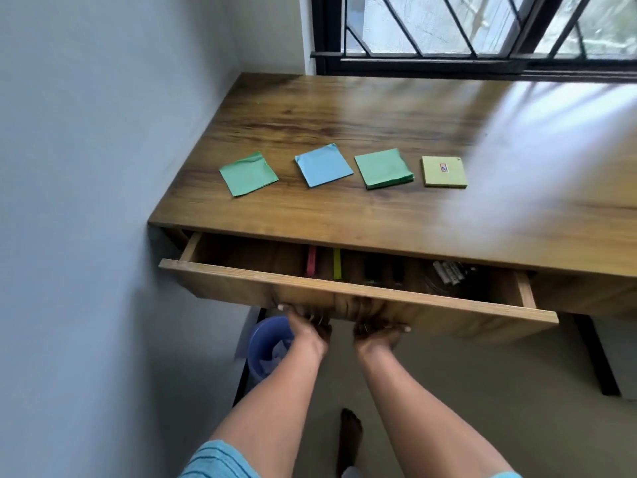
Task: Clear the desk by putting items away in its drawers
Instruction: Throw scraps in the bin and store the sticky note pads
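A: Desk (344, 108), wooden, across centre and right of frame, under a barred window. Drawer (344, 294) below its front edge, pulled partly out, long axis left to right across lower centre.

B: Hands?

A: Both beneath the drawer front, lower centre. Left hand (306, 331) and right hand (377, 336) side by side, fingers curled up round the bottom edge of the front panel, gripping it. Fingertips mostly hidden behind the wood. Nothing else held.

B: Things to put away?

A: Four square pads in a row on the desktop, mid-frame, beyond the open drawer. Left to right: green sheets (248, 174) with one curled corner, blue pad (323, 165), green stack (383, 168), yellow-green pad (444, 171). Row roughly parallel to the drawer's long axis. Well apart from both hands, straight up-frame from them. Green sheets and blue pad nearer the left hand; yellow-green pad nearer the right.

B: Drawer contents?

A: Pink strip (311, 260) and yellow strip (336, 263) near the middle, dark items beside them, pale bundle (448, 272) toward the right. Shadowed; not identified further.

B: Writing?

A: Small sticker on the yellow-green pad, red and blue marks, too small to read. No brand legible anywhere.

B: Next move?

A: Judgement only: release of the panel, then a reach up and over it to the row.
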A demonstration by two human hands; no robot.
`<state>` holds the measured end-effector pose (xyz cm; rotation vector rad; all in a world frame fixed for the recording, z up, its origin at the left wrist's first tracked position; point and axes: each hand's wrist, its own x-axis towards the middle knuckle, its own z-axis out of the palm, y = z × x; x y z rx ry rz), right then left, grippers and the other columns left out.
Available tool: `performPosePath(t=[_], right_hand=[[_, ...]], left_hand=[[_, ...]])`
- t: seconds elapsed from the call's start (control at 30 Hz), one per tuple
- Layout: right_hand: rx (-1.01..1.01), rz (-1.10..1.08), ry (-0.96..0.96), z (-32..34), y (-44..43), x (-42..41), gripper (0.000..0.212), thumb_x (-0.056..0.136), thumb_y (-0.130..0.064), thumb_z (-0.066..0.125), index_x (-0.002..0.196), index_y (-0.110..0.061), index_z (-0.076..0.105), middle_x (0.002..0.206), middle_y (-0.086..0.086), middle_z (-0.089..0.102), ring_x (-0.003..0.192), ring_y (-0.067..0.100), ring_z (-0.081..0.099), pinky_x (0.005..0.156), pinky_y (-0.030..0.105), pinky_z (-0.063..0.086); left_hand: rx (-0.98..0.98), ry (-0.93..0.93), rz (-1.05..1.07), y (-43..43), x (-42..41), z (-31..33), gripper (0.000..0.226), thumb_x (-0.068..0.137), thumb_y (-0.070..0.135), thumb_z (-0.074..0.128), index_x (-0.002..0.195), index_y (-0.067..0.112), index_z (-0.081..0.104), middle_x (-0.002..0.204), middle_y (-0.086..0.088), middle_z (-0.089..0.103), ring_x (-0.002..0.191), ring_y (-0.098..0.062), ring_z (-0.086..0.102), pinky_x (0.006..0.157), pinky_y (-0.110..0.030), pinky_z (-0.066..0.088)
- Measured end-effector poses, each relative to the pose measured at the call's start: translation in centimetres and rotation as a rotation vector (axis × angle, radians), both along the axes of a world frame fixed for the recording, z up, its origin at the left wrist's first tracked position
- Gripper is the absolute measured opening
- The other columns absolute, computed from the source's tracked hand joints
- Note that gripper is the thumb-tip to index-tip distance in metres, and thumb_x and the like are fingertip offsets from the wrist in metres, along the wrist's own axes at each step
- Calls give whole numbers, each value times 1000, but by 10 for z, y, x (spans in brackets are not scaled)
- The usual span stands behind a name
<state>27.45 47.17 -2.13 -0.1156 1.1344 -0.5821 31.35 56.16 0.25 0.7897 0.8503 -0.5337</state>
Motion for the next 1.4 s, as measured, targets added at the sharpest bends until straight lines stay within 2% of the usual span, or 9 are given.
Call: performPosePath(t=[0.07,0.17,0.23,0.33,0.43,0.53,0.67,0.83,1.4], right_hand=[[-59,73,154,15,15,-17,54,97,-58,23,105,-22,62,116,1,59,93,17,58,80,30,42],[-350,202,730,53,41,-53,52,98,-23,43,142,2,31,147,24,32,132,39,37,108,40,29],[-727,321,867,69,53,-73,67,88,-4,50,147,4,17,153,25,14,140,40,21,115,42,22],[-1304,480,992,77,62,-93,77,77,0,57,146,2,24,154,25,12,142,37,9,118,47,13],[-1753,745,1138,86,53,-99,70,76,-5,47,144,-4,31,153,20,21,142,33,12,118,41,2],[-1860,1164,1064,98,48,-105,44,89,-19,45,133,-15,47,140,5,48,136,24,34,118,40,11],[-1879,1234,1091,110,54,-120,29,94,-29,45,118,-17,57,122,0,61,122,22,49,112,38,25],[-1887,1246,1048,118,75,-151,28,90,-10,40,106,-12,63,105,8,68,98,24,61,86,30,48],[-1839,1548,974,148,118,-239,25,95,-13,43,97,-9,67,96,9,68,90,25,67,75,32,52]], left_hand=[[95,16,-49,12,-13,7,82,87,73,20,141,14,39,142,-9,46,133,-29,43,117,-42,27],[601,-133,-9,30,-41,40,75,90,65,31,146,14,30,151,-10,33,136,-32,39,109,-48,38],[1070,-436,-51,41,-53,69,59,94,38,51,145,12,34,151,-15,31,134,-34,39,98,-43,45],[1607,-1164,-417,53,-59,78,43,89,14,59,131,11,54,142,-14,46,129,-33,46,101,-41,45],[1593,-1258,-920,58,-62,82,30,98,23,41,118,17,63,123,-3,64,120,-18,55,117,-38,28],[1620,-1240,-1059,63,-63,94,37,101,30,31,111,15,63,110,-3,68,108,-17,60,115,-36,30],[1618,-1176,-1123,73,-75,103,40,101,32,32,110,11,64,107,-7,68,103,-22,60,101,-35,42],[1622,-1122,-1071,93,-116,106,42,101,32,35,105,8,68,101,-9,68,99,-21,60,91,-33,50],[1530,-877,-1144,142,-204,116,34,99,32,40,95,10,65,91,-5,62,85,-17,60,67,-26,47]])
